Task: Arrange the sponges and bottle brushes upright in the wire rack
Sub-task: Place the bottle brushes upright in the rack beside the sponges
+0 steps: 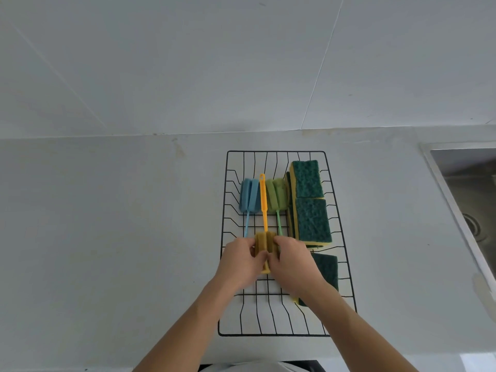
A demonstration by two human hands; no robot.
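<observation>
A black wire rack [338, 210] lies on the white counter. In it a blue bottle brush [249, 196] and a green bottle brush [276, 194] rest with their sponge heads at the far end. Between them runs the orange bottle brush [263, 202], handle pointing away, its yellow sponge head near me. My left hand [239, 261] and my right hand [292, 261] both pinch that head from either side. Along the rack's right side stand green-and-yellow sponges [308, 200], and another such sponge [327, 269] is partly hidden under my right wrist.
A steel sink [472, 200] is set into the counter at the far right. White wall tiles rise behind the counter. The counter's front edge runs near the bottom of the view.
</observation>
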